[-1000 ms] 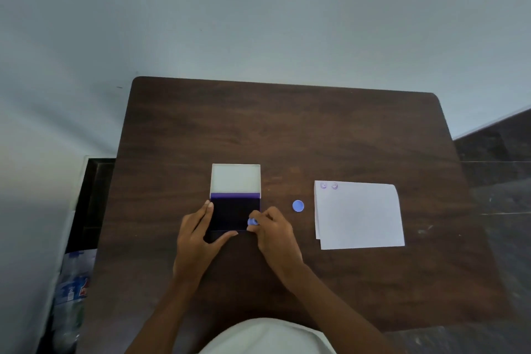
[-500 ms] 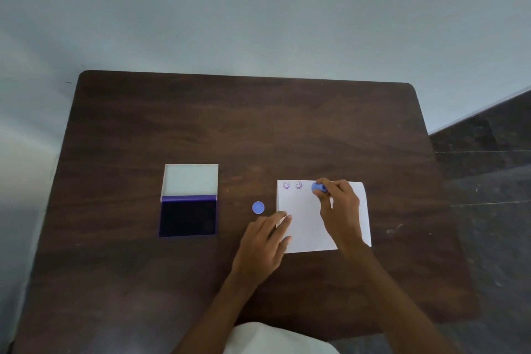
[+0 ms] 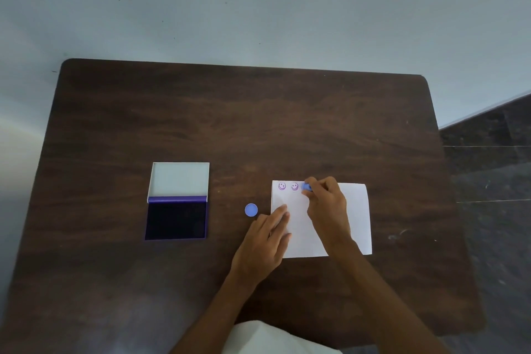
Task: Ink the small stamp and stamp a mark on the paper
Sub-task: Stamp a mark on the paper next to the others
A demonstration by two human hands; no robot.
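Note:
A white paper [image 3: 355, 218] lies on the dark wooden table [image 3: 230, 123], right of centre. Two purple smiley marks [image 3: 288, 186] sit along its top left edge. My right hand [image 3: 327, 207] pinches a small blue stamp [image 3: 307, 187] and holds it down on the paper just right of the second mark. My left hand [image 3: 265, 241] lies flat, fingers spread, on the paper's left edge. The open ink pad [image 3: 176, 220], dark purple with a white lid folded back, sits to the left.
A small round blue cap [image 3: 251, 210] lies on the table between the ink pad and the paper. The table's right edge borders a dark tiled floor [image 3: 488, 167]. A pale wall stands behind the table.
A second ago my right hand held the stamp at the ink pad while my left steadied it. Both hands have moved right to the paper; the stamp now rests on it.

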